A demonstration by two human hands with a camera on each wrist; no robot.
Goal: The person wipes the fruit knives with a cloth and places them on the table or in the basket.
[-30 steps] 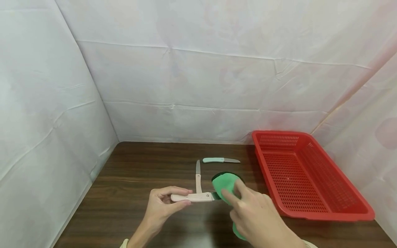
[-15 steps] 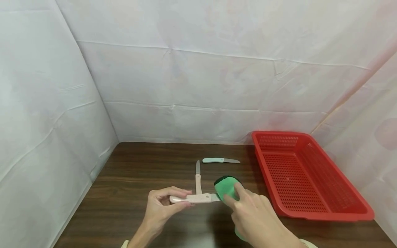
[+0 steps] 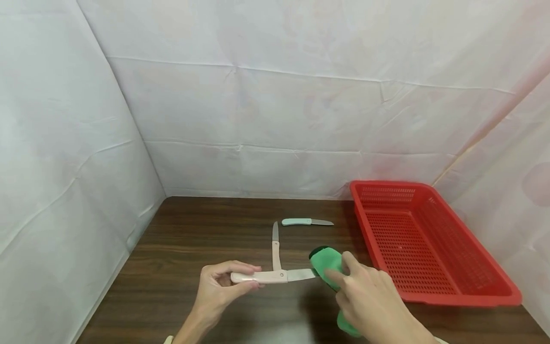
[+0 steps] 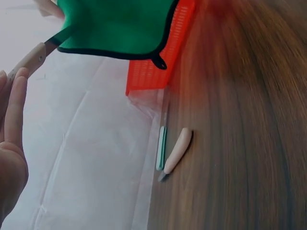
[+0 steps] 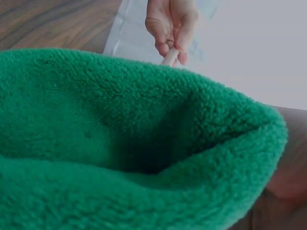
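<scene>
At the far left, a white sheet (image 3: 77,143) hangs beside the left edge of the tabletop (image 3: 193,248), and a white backdrop (image 3: 275,105) with faint pink blotches rises along the far edge. Over the near half, my left hand (image 3: 219,286) pinches the pale pink handle of a held knife (image 3: 271,277) between thumb and fingers. It is raised off the wood, blade pointing right; any lettering on it would be too small for me to read. From my head view its handle hides the near end of a second pink knife (image 3: 276,253), which lies on the tabletop with its blade toward the far edge. Beyond that, nearer the far edge, a mint-green knife (image 3: 297,221) lies with its blade pointing right. My right hand (image 3: 374,296) grips a dark-edged green cloth (image 3: 325,260), which covers the tip of the held blade; at my right wrist its plush blocks most of the view. Farthest right, a red slotted basket (image 3: 472,299) stands by the right edge, covering the far right corner.
</scene>
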